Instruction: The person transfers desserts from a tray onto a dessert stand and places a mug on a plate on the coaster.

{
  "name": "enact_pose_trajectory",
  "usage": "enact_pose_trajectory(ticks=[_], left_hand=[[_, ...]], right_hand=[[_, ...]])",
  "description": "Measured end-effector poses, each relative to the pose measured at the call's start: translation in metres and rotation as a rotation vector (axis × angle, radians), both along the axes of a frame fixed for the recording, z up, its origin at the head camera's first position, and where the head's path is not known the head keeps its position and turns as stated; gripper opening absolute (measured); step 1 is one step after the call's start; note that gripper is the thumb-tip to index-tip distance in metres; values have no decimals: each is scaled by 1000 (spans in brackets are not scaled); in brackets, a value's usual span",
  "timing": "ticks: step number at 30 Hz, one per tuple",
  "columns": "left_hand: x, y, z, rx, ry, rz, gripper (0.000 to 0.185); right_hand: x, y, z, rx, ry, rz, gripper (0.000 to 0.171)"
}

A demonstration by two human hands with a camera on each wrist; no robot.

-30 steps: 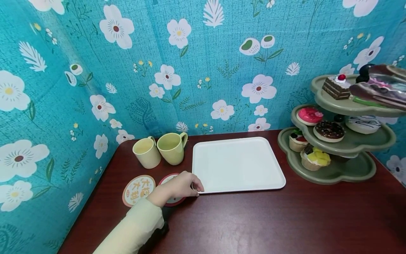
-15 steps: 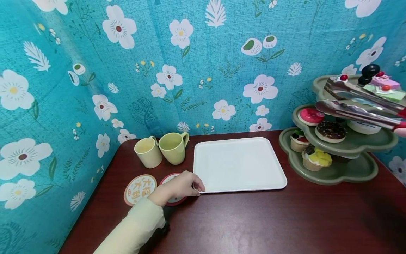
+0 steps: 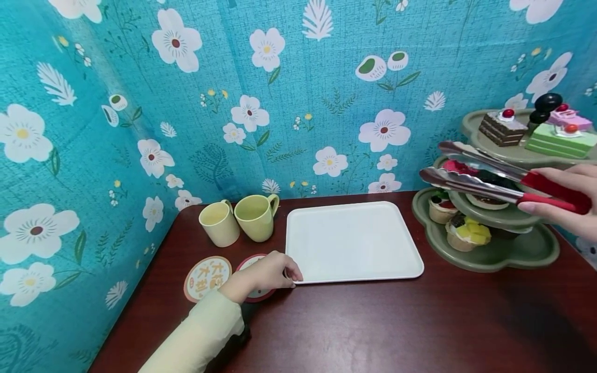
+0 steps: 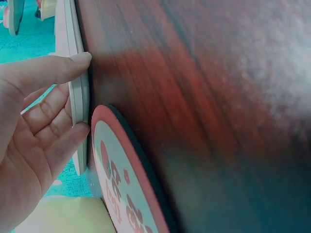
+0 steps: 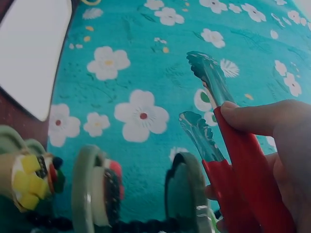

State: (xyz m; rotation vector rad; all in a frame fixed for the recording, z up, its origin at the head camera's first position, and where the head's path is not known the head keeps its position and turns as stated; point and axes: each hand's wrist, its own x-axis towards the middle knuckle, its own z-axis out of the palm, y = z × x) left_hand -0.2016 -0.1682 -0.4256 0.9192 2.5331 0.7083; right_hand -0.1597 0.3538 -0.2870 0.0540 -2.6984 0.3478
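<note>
My left hand [image 3: 290, 276] pinches the near left corner of a white tray [image 3: 354, 241] on the dark wood table. In the left wrist view the thumb lies on the tray's rim [image 4: 77, 104] and the fingers [image 4: 68, 136] curl under it. My right hand [image 3: 557, 204] grips the red handles of metal tongs [image 3: 475, 178]. The tongs are held level in front of the middle tier of a green three-tier stand [image 3: 494, 254], their arms apart and empty. In the right wrist view the tongs [image 5: 209, 87] point towards the flowered wall.
The stand carries a pink donut [image 3: 459, 167], fruit tarts [image 3: 464, 230] and cake slices [image 3: 503, 127]. Two pale green cups [image 3: 255, 216] stand left of the tray. Two round coasters [image 3: 207, 277] lie under and beside my left wrist. Blue flowered cloth walls the back and sides.
The right hand has come into view, bringing the tongs down from the top tier to in front of the middle tier. The left hand has stayed on the tray's corner.
</note>
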Motion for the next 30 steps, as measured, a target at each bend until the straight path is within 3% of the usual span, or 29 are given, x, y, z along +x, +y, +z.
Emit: enact_pose_trajectory(ticks=[6, 14, 24, 30], left_hand=[[0, 0, 1, -9, -3, 7, 16], [0, 1, 1, -8, -12, 6, 15], [1, 0, 1, -10, -4, 6, 16], [0, -1, 0, -5, -4, 5, 15]], right_hand=[[-2, -15, 1, 119, -55, 93, 80], [-2, -45, -2, 195, -135, 209, 81], [-19, -73, -27, 95, -256, 333, 79], [-28, -89, -47, 50, -240, 401, 75]])
